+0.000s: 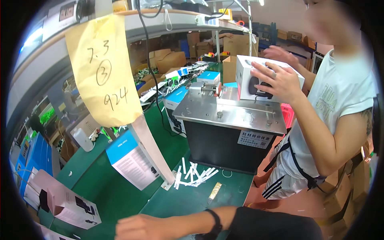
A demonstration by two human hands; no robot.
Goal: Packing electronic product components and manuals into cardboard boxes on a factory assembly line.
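My right hand (140,228) reaches in low across the picture from a black sleeve, with a dark band on the wrist. Its fingertips are cut off by the lower edge, so whether it holds anything is hidden. Left of it, nearest to the hand, stands a white carton (76,206) with its flap up and a dark device printed on it. My left hand is out of view. Ahead, a blue-and-white box (134,160) stands on the green bench (160,204), behind a metal post (154,150).
A co-worker's hands (280,82) hold a white box (250,74) over a steel-topped machine (236,114). White paper strips (196,176) and a yellow-handled tool (215,191) lie on the bench. A yellow paper sheet (100,72) hangs at left. Cartons (344,196) stand at right.
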